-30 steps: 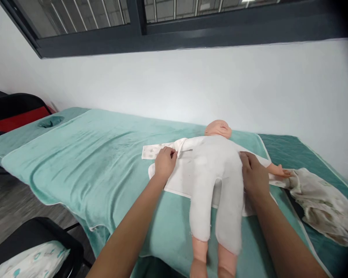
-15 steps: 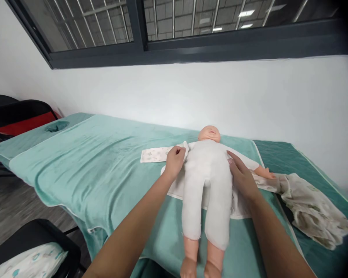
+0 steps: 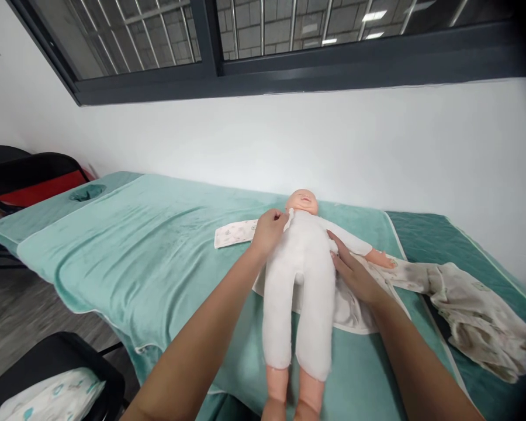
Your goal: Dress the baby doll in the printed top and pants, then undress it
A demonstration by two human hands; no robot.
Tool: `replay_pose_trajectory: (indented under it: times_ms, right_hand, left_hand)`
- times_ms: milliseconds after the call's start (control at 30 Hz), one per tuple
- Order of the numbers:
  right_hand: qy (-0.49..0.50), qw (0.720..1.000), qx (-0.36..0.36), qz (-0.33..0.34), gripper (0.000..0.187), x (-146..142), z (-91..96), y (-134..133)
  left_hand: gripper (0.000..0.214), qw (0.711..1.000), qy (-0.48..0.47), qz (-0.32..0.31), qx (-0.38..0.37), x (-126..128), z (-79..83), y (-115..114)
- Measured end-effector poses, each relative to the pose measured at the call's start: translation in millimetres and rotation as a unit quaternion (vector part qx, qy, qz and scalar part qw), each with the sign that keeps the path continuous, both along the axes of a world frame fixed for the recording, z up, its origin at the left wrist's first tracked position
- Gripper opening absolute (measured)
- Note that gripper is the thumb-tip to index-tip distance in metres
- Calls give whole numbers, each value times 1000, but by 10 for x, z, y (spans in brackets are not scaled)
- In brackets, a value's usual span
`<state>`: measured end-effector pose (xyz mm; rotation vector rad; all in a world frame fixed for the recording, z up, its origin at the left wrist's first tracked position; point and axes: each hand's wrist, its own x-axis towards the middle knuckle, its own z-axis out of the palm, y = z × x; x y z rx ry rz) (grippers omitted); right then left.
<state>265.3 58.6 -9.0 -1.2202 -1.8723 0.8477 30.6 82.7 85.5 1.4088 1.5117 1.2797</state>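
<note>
A baby doll (image 3: 300,275) with a white cloth body lies on its back on a teal towel (image 3: 149,257), head toward the wall. A white patterned garment (image 3: 234,233) is spread under it. My left hand (image 3: 269,231) is closed on the garment's edge at the doll's left shoulder. My right hand (image 3: 355,272) lies flat with its fingers stretched against the doll's right side, on the garment there. The doll's bare arm (image 3: 379,258) sticks out to the right.
A crumpled cream cloth (image 3: 477,318) lies at the right of the bed. Black chairs stand at the left, one with a red seat (image 3: 35,187), one nearer (image 3: 48,362) with a patterned cloth (image 3: 52,397). The white wall runs close behind the bed.
My left hand has moved up from the sleeve to the doll's shoulder, pulling the garment edge over. My right hand slid inward along the doll's side. The view has shifted slightly.
</note>
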Motion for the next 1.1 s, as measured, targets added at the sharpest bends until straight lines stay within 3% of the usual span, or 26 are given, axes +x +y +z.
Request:
replay_pose_trajectory:
  times_ms: [100, 233, 333, 467, 633, 733, 800, 900, 967, 1100]
  right_hand:
    - [-12, 1000, 8, -3, 67, -11, 9, -12]
    - [-14, 1000, 4, -14, 68, -8, 7, -12]
    - [-9, 1000, -4, -22, 69, -11, 11, -23]
    - [-2, 1000, -12, -23, 69, -16, 32, -54]
    - [5, 999, -31, -32, 68, -14, 50, -66]
    - [6, 999, -30, -32, 68, -13, 43, -54]
    - [7, 999, -24, -33, 68, -13, 35, -46]
    - [9, 999, -20, -31, 68, -13, 24, -41]
    - [11, 999, -20, -32, 67, -14, 20, -42]
    - [15, 999, -13, -30, 67, -16, 13, -41]
  left_hand:
    - [26, 999, 6, -45, -19, 11, 134, -143]
    - [15, 981, -105, -154, -61, 52, 298, -416]
    - [11, 971, -158, -171, -47, 52, 322, -616]
    - [14, 977, -148, -149, 40, -9, 184, -870]
    - [20, 984, 41, -10, 171, -178, -173, -1155]
    - [43, 985, 96, 51, 132, -300, -394, -1212]
    - [43, 992, 93, 48, 74, -347, -482, -1213]
    - [20, 995, 88, 20, 42, -334, -487, -1223]
    - [8, 994, 96, -15, 55, -284, -437, -1256]
    - [11, 972, 172, -109, 115, -175, -353, -1360]
